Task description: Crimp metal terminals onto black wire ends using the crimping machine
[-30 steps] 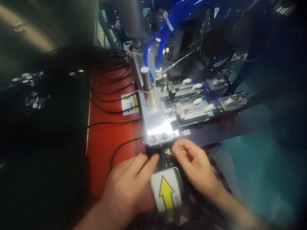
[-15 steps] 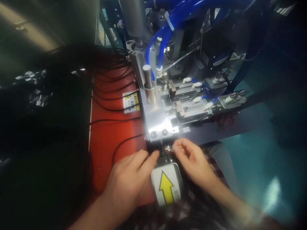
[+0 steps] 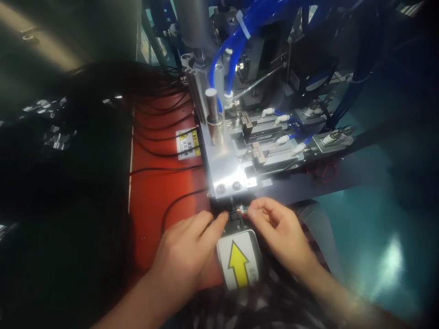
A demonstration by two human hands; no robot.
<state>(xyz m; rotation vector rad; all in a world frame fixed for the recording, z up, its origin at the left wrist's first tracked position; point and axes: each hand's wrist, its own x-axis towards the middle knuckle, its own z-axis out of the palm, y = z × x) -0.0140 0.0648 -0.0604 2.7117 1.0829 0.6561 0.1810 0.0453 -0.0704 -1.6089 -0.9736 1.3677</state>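
Between thumb and fingers, my left hand [image 3: 192,237] pinches a black cable [image 3: 233,212] just behind its stripped end. Thin coloured wires [image 3: 243,211] fan out from that end, red and white among them. My right hand [image 3: 274,224] is closed in a pinch at the tips of these wires. Both hands are low in the view, at the front end of a metal machine [image 3: 228,171]. The cable lies over a dark slotted part [image 3: 235,221], behind a white plate with a yellow arrow [image 3: 239,265].
Several black cables cross the red surface [image 3: 151,201] on the left into the machine's side. A warning label [image 3: 188,143] is stuck there. Blue air hoses [image 3: 236,43] arch over the machine. A dark heap of cables [image 3: 103,82] lies at far left.
The fingers of both hands have stayed at the cable end, with only slight shifts. The coloured wires look a little differently spread. The camera view has moved slightly.
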